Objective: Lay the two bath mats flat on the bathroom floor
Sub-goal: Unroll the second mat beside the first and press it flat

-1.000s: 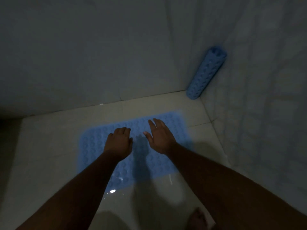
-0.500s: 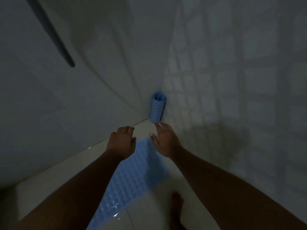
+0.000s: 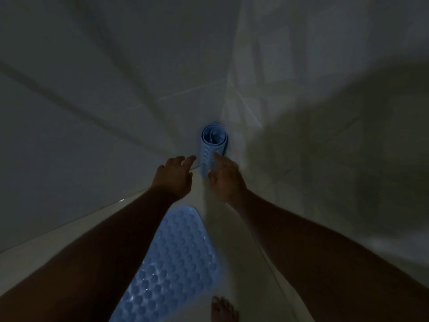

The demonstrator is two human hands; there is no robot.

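One blue bubbled bath mat [image 3: 176, 259] lies flat on the pale tiled floor, between my forearms. A second blue mat, rolled into a tube [image 3: 212, 147], stands upright in the corner where the two walls meet. My left hand [image 3: 175, 176] reaches toward the roll's left side, fingers extended, fingertips just short of it. My right hand [image 3: 226, 177] is at the roll's right side, its fingertips at or on the roll's lower part. Neither hand is closed around it. The room is dim.
Tiled walls [image 3: 92, 89] close in on the left and right, meeting at the corner behind the roll. My bare foot [image 3: 224, 309] stands on the floor [image 3: 232, 240] just right of the flat mat.
I have left the flat mat and moved toward the corner. Both hands went from over the flat mat to either side of the rolled mat.
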